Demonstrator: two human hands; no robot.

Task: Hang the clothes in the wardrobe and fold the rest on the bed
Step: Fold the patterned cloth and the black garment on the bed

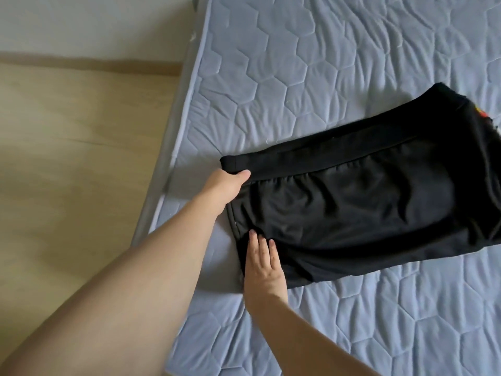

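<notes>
- The left hand (229,183), at centre-left of the frame, pinches the near-left corner of the black garment (366,191) at its waistband (320,153): the thumb lies on top of the band and the fingers are tucked under the cloth, out of sight.
- Just below it, at lower centre, the right hand (261,264) lies flat on the garment's left edge, fingers straight and together, pressing the cloth to the mattress (298,63); it grips nothing.
- The garment lies spread on the mattress, filling the centre-right of the frame. Its long axis runs from the two hands up and away toward the upper right, where a small coloured patch (484,115) shows at the far end.
- Both hands sit at the same short end, so all the cloth lies to their right. The left hand holds the only lifted corner; I judge a fold would carry that end rightward along the long axis.
- Wooden floor (67,158) fills the left of the frame.
</notes>
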